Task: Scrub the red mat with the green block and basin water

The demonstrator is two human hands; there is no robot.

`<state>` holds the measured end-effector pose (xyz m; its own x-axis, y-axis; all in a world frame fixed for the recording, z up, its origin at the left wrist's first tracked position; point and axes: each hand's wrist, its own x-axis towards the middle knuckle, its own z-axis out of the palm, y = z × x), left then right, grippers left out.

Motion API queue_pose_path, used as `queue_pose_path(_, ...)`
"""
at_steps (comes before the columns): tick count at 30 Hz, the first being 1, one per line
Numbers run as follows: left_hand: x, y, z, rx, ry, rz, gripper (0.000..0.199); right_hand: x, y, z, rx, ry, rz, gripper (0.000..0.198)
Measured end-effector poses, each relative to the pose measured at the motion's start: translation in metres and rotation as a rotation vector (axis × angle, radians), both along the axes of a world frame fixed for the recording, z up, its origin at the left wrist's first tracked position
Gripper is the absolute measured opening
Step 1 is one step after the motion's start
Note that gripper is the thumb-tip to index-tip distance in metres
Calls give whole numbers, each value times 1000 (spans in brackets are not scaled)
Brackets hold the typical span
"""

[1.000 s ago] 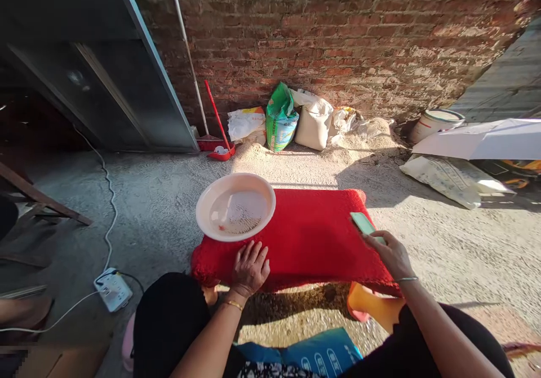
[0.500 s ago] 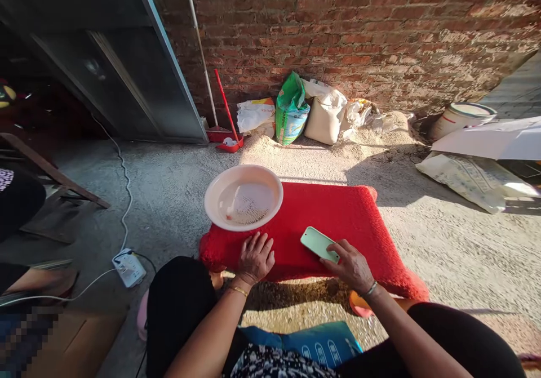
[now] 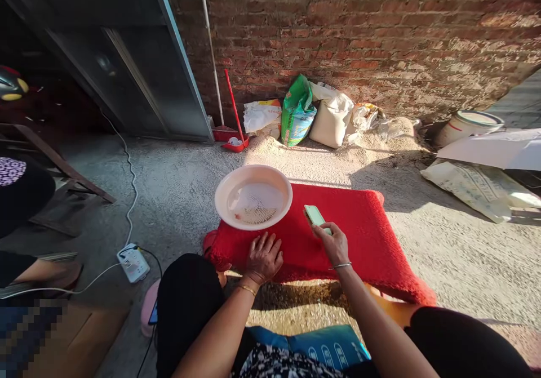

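A red fleecy cover point(image 3: 350, 220) is spread over a low table between my knees. My right hand point(image 3: 336, 244) grips the near end of a pale green scrub brush point(image 3: 318, 216); its far end is tipped up and brownish bristles show along the left side. Fingers spread, my left hand point(image 3: 264, 258) rests flat on the red cover, just in front of the basin. That pale pink basin point(image 3: 222, 203) stands on the cover's far left part, with what looks like clear water and a small reddish spot inside.
A white power strip point(image 3: 133, 263) with cables lies on the floor to the left. Against the brick wall stand a red dustpan point(image 3: 235, 146), a green sack point(image 3: 297, 113) and a pale sack point(image 3: 332, 120). Another person's leg point(image 3: 46, 271) shows at the left edge.
My right hand has picked up and tilted the brush, which lay flat on the cover before, and moved slightly away from me. My left hand stays on the cover. The view has shifted slightly.
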<state>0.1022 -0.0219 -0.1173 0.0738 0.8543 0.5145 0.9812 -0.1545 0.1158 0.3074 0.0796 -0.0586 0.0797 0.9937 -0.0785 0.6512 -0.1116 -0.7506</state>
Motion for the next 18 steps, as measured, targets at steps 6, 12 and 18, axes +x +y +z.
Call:
queue_pose_path(6, 0, 1, -6, 43, -30, -1, 33, -79, -1, 9, -84, -357, 131, 41)
queue_pose_path(12, 0, 1, -6, 31, -40, -5, 33, -78, 8, 16, -62, -562, 249, 39)
queue_pose_path(18, 0, 2, -4, 19, -43, -1, 33, 11, 31, 16, -128, -573, 58, 44)
